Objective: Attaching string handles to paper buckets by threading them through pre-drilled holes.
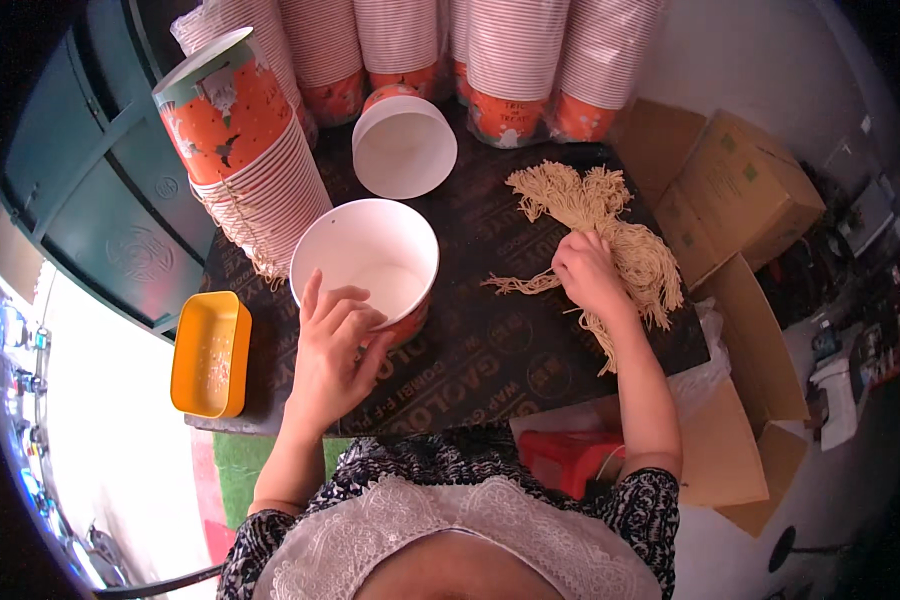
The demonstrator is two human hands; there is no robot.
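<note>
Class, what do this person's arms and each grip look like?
The left grip and right grip are bare hands; no gloves or rings show. The left forearm and right forearm are bare too. The left sleeve and right sleeve are short, in a black-and-white pattern.

Stands on the dark tabletop (470,230) as a round paper bucket (365,245), white inside, orange-printed outside, open upward. Lies to its right as a heap of beige cords (645,260), gathered near the middle, splayed toward both ends, with strands trailing leftward.
</note>
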